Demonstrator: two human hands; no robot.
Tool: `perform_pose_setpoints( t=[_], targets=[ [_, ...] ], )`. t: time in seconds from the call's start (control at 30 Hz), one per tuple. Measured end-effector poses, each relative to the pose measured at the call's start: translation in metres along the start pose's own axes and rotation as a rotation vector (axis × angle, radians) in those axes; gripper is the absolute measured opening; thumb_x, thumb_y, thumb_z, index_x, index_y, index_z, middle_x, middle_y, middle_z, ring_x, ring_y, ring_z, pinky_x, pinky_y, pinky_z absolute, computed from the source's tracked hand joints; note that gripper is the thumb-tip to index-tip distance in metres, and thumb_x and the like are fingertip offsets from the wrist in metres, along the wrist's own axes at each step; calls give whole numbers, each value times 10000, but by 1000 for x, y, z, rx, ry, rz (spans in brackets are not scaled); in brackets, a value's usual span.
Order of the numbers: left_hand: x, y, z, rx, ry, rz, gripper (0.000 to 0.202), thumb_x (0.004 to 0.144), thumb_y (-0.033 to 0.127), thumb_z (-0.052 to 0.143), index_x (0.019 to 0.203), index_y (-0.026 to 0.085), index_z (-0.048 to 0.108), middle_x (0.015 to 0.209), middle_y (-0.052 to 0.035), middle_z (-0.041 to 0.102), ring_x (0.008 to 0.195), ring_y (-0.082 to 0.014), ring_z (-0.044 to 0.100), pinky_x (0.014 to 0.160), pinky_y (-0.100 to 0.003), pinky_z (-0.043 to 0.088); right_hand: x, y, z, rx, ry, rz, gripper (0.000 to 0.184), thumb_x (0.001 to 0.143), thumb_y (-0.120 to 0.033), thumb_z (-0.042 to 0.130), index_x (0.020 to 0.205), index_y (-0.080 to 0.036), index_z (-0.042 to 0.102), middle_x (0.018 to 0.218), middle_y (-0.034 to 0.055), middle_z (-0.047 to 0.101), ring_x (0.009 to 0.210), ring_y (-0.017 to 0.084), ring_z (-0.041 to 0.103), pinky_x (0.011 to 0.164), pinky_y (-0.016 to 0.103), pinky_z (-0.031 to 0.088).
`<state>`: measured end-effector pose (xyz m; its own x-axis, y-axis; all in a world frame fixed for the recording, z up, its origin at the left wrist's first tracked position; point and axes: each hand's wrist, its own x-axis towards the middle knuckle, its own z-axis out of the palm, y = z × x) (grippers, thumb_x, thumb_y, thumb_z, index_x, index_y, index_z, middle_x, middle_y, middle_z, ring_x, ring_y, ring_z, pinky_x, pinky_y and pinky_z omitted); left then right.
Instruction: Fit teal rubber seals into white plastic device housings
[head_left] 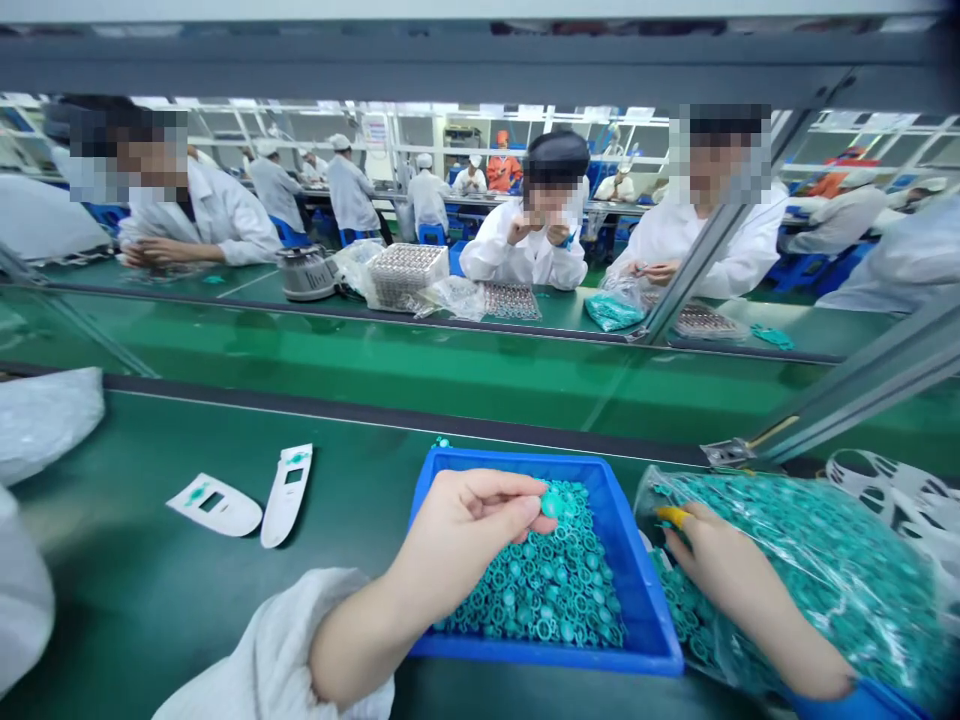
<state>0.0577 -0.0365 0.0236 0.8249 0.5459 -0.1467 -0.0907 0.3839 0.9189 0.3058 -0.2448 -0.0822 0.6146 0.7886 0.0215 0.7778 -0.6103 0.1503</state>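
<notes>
From my remote seat: left hand (463,525) pinching small round teal plastic piece (551,503) between thumb and fingertips, gap closed down to piece's thickness, above blue rectangular plastic tray (540,657) filled with teal ring-shaped plastic parts (546,590). Right hand (716,558), yellow cover (673,516) on one finger, at open end of clear plastic bag (855,550) of similar teal parts, just beside tray; fingertips partly hidden, I cannot tell whether they grip anything. Two white elongated panels (281,520) lie on green tabletop (172,600), left of tray.
</notes>
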Motion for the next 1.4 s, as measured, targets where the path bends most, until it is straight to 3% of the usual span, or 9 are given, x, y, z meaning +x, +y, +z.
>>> perform_pose_setpoints(
  t=[0.1, 0.2, 0.37, 0.5, 0.7, 1.0, 1.13, 1.3, 1.4],
  targets=[
    [-1, 3, 2, -36, 5, -22, 82, 655, 96, 721, 706, 160, 727, 568, 23, 693, 612, -104, 697, 502, -113, 478, 7, 0, -5, 22, 19, -11, 254, 803, -204, 465, 826, -132, 707, 853, 124, 691, 645, 268, 689, 559, 363, 526],
    [-4, 5, 2, -53, -6, -29, 82, 651, 89, 718, 700, 154, 714, 560, 31, 680, 588, -95, 689, 497, -112, 480, 4, -16, -36, 274, 150, 37, 253, 774, -313, 525, 864, -150, 696, 734, 86, 709, 608, 269, 690, 543, 366, 543],
    [-9, 4, 3, -32, -43, -55, 79, 643, 90, 708, 699, 144, 694, 542, 26, 667, 550, -95, 672, 502, -131, 493, -18, -77, -101, 999, 358, -38, 238, 795, -405, 606, 940, -223, 655, 686, 6, 730, 573, 191, 702, 510, 244, 576],
    [-12, 6, 3, -19, -69, -84, 71, 635, 109, 702, 692, 139, 674, 531, 26, 652, 527, -99, 656, 501, -152, 497, -29, -119, -124, 1149, 443, -173, 119, 814, -270, 633, 931, -281, 648, 678, -43, 713, 558, 124, 682, 499, 154, 553],
    [-10, 8, 0, 15, -83, -94, 56, 661, 144, 685, 712, 138, 662, 525, 19, 647, 528, -109, 657, 489, -156, 482, -37, -125, -117, 997, 518, -248, 268, 796, -230, 640, 1057, -290, 630, 1000, -14, 704, 824, 124, 688, 699, 129, 563],
    [-11, 8, 0, 25, -87, -93, 93, 632, 161, 711, 700, 149, 648, 511, 25, 637, 517, -119, 655, 460, -153, 459, -47, -118, -104, 1018, 483, -307, 406, 774, -194, 674, 1147, -338, 602, 1013, -4, 705, 887, 180, 679, 515, 182, 579],
    [-12, 8, -1, 127, -74, -51, 68, 708, 226, 666, 718, 159, 660, 539, 1, 655, 517, -142, 655, 450, -188, 463, -47, -123, -105, 1055, 480, -309, 400, 807, -224, 647, 1172, -370, 577, 1059, -12, 691, 867, 175, 682, 587, 228, 604],
    [-9, 20, -16, 684, -133, 305, 139, 815, 251, 598, 846, 188, 717, 863, -47, 735, 837, -182, 679, 766, -280, 529, -27, -113, -106, 767, 537, -506, 415, 800, -109, 561, 1157, -321, 576, 1221, 26, 611, 1131, 240, 583, 909, 408, 533],
    [-7, 27, -30, 969, -127, 422, 203, 852, 284, 569, 982, 211, 707, 1083, -44, 699, 1063, -200, 610, 905, -288, 479, -18, -82, -88, 602, 370, -301, 269, 858, -187, 473, 1090, -227, 602, 1182, 103, 635, 1042, 266, 635, 816, 421, 553]
  ],
)
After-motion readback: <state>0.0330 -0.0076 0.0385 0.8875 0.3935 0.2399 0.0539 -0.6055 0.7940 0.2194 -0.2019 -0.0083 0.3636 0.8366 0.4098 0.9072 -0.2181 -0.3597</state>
